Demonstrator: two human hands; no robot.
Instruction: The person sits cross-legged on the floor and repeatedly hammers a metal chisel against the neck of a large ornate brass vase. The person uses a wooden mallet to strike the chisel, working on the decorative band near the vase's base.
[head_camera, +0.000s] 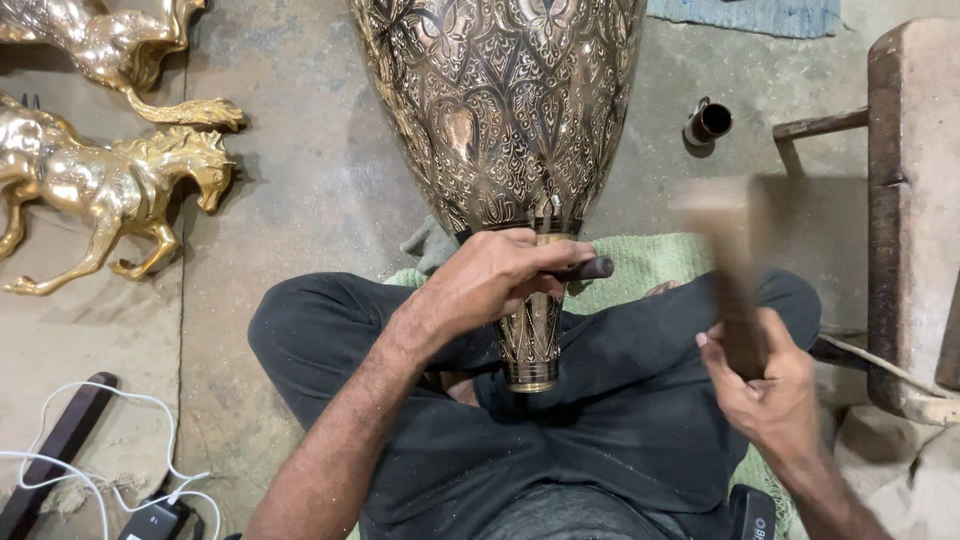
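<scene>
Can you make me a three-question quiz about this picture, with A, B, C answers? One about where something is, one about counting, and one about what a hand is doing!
1. Where does the narrow end of the engraved vase lie?
A. On the person's lap
B. On the wooden bench
C. Beside the white cable

2. How many golden horse statues show?
A. One
B. Two
C. Four

3. What is the right hand doing?
A. Resting open on the floor
B. Gripping a wooden mallet
C. Holding a cup

Answers:
1. A, the vase's neck rests between the crossed legs, where the left hand presses a dark chisel to it.
2. B, one horse below another horse at upper left.
3. B, the fingers wrap the handle of the blurred mallet.
</scene>
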